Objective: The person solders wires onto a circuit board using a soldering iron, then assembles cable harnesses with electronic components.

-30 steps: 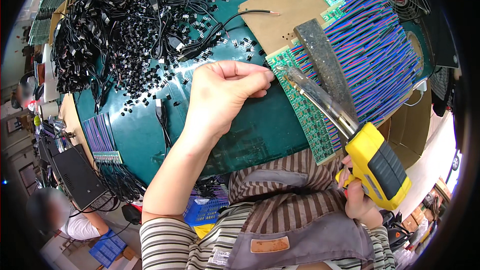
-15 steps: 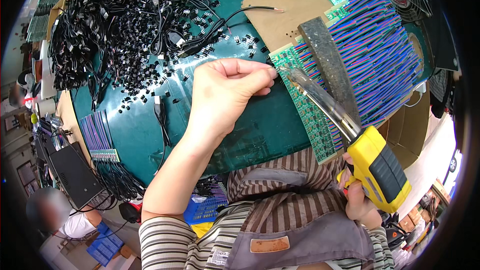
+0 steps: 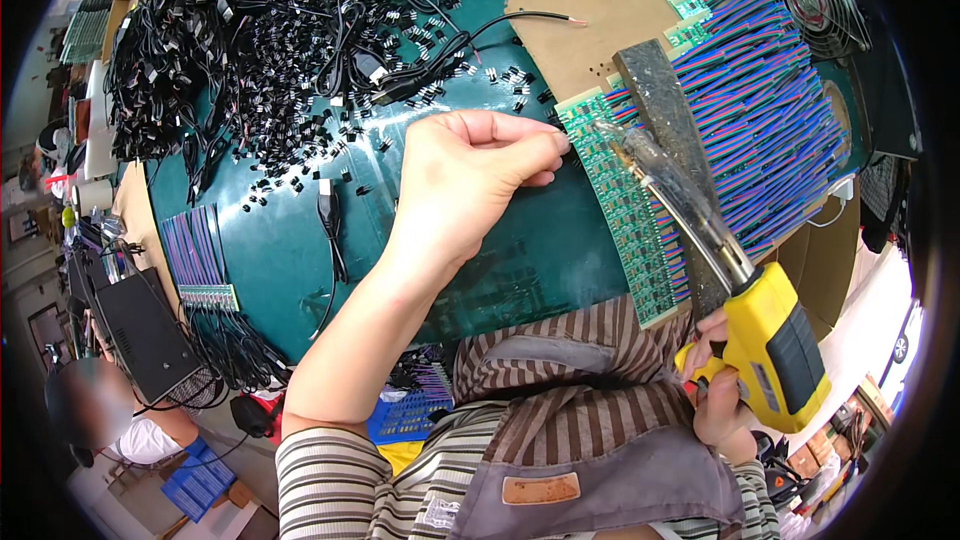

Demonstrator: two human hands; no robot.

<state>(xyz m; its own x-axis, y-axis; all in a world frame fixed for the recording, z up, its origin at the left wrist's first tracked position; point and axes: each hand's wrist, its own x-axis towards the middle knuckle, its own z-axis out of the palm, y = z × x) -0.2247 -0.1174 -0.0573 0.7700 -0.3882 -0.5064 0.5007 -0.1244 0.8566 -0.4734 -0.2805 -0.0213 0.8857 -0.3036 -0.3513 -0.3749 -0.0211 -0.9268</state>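
Observation:
My left hand (image 3: 485, 165) is closed in a pinch at the left edge of a green circuit board strip (image 3: 625, 225); whatever sits between the fingertips is too small to make out. In my right hand (image 3: 722, 400) is a yellow and black soldering gun (image 3: 775, 345), gripped by its handle. Its metal barrel slants up and left, with the tip over the upper part of the boards, right of my left fingertips. Bundles of blue, red and black wires (image 3: 765, 125) run right from the boards. A dark metal bar (image 3: 665, 110) lies across those wires.
A brown cardboard sheet (image 3: 570, 50) lies under the boards. Loose small black connectors (image 3: 290, 110) and black cables (image 3: 160, 70) cover the table's far left. One wired board strip (image 3: 208, 297) rests at the left. A fan (image 3: 815, 5) stands far right; another person (image 3: 90, 405) is at lower left.
The soldering gun's tip has shifted slightly right and away from my left fingertips. My left hand stays pinched by the board edge, and the whole view has shifted a little.

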